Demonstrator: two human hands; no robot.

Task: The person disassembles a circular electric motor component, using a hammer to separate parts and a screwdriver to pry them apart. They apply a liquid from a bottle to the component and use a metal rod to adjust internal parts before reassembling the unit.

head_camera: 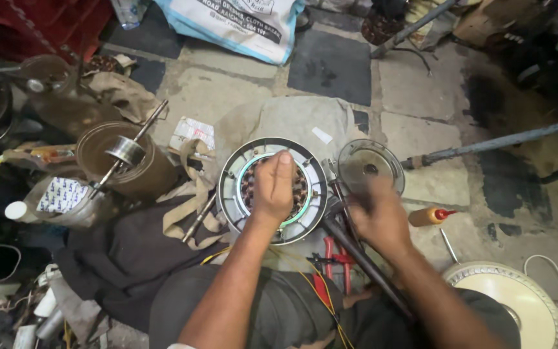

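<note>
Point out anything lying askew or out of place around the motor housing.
A small bottle with a red cap lies tipped on its side on the floor, right of the right hand. The left hand rests on the round motor housing.

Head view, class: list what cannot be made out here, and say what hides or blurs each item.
- Centre of the round motor housing: covered by the left hand.
- Right hand: motion-blurred, so its grip on the dark rod is unclear.
- Red-handled pliers: jaws hidden under the rod.
- Cream fan cover: cut off by the bottom edge.
- Rotor shaft: lower end lost in clutter.
</note>
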